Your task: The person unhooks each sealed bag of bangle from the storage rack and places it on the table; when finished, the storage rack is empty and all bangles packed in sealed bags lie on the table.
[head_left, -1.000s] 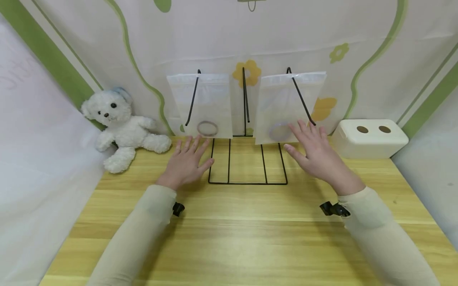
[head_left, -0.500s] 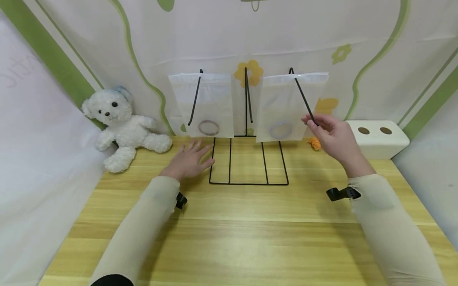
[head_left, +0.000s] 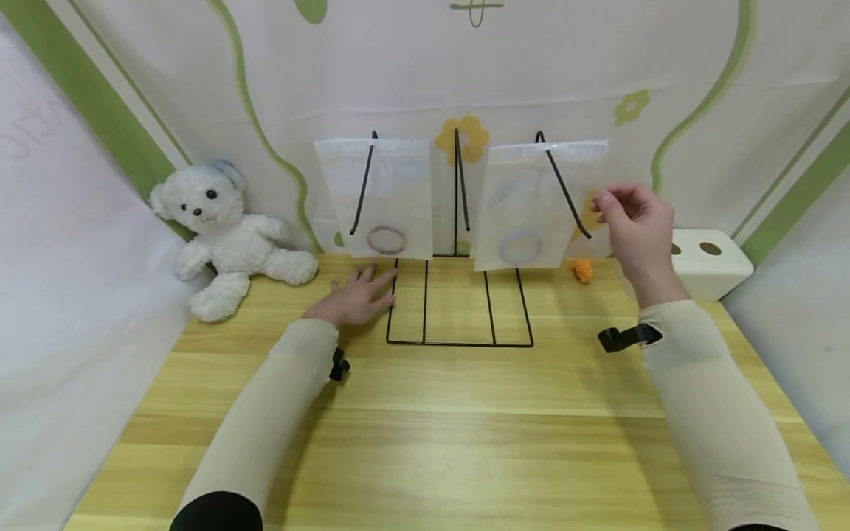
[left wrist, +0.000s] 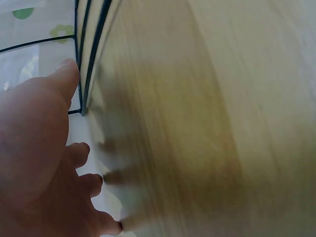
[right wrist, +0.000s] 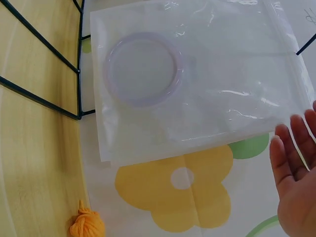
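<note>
A black wire rack (head_left: 458,344) carries two clear zip bags on its prongs. The left bag (head_left: 388,188) has a pinkish ring (head_left: 387,252) near its bottom; the right bag (head_left: 531,195) has a pale lilac ring (right wrist: 107,74) inside. My right hand (head_left: 640,240) is raised just right of the right bag and its prong, fingers loosely curled around nothing. In the right wrist view those fingers are close beside the bag's edge. My left hand (head_left: 352,301), fingers spread, is low by the rack base's left side, its thumb near the wire in the left wrist view.
A white plush bear (head_left: 232,240) sits at the back left. At the back right stands a white box with round holes (head_left: 720,265), and a small orange knotted bundle (head_left: 581,271) lies near the right bag. A patterned curtain (head_left: 531,59) closes off the back.
My right hand has risen from in front of the right bag, past its prong's tip, to the bag's right, fingers now curled. The orange bundle has come into view. My left hand has shifted slightly.
</note>
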`<act>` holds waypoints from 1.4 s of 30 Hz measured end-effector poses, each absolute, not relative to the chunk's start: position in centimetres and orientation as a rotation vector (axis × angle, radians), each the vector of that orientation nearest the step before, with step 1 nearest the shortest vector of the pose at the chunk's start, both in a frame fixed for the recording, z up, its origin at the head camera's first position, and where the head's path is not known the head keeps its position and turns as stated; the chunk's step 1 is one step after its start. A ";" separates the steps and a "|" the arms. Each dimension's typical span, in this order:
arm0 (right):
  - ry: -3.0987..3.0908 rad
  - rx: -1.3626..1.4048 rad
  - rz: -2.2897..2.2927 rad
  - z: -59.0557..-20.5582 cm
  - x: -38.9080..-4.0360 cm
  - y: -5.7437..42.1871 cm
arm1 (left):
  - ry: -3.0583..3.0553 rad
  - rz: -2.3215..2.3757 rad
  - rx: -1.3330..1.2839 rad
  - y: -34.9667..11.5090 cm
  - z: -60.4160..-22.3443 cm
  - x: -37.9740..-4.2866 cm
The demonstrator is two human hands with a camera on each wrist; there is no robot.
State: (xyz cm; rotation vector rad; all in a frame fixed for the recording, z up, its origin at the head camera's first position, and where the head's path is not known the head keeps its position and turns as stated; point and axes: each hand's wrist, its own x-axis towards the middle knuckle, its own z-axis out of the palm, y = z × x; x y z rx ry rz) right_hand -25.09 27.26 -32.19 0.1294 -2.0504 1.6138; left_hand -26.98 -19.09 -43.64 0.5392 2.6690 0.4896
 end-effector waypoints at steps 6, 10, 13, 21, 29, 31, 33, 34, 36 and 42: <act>-1.901 0.095 1.708 -31.5 -26.5 27.3 | 2.668 0.466 0.567 -19.5 -45.0 -27.8; -1.989 0.030 1.640 -31.0 -27.2 27.6 | 2.678 0.421 0.554 -19.8 -45.9 -28.3; -2.035 0.002 1.601 -30.7 -27.6 27.8 | 2.678 0.406 0.548 -19.7 -46.1 -28.5; -1.992 0.077 1.701 -30.5 -28.1 27.9 | 2.666 0.408 0.524 -19.6 -46.1 -28.8; -1.911 0.135 1.801 -29.9 -28.2 27.8 | 2.666 0.414 0.524 -19.7 -46.1 -28.7; -1.879 0.155 1.847 -29.7 -28.2 27.9 | 2.667 0.422 0.526 -19.6 -45.9 -28.4; -1.848 0.176 1.898 -29.6 -28.1 28.0 | 2.664 0.436 0.526 -19.5 -45.6 -28.1; -1.838 0.184 1.917 -29.5 -28.1 28.0 | 2.660 0.449 0.524 -19.5 -45.4 -27.9; -1.838 0.188 1.939 -29.4 -28.0 28.0 | 2.660 0.456 0.531 -19.4 -45.1 -27.7; -1.913 0.159 1.919 -29.0 -27.6 28.2 | 2.666 0.425 0.543 -18.9 -43.6 -26.5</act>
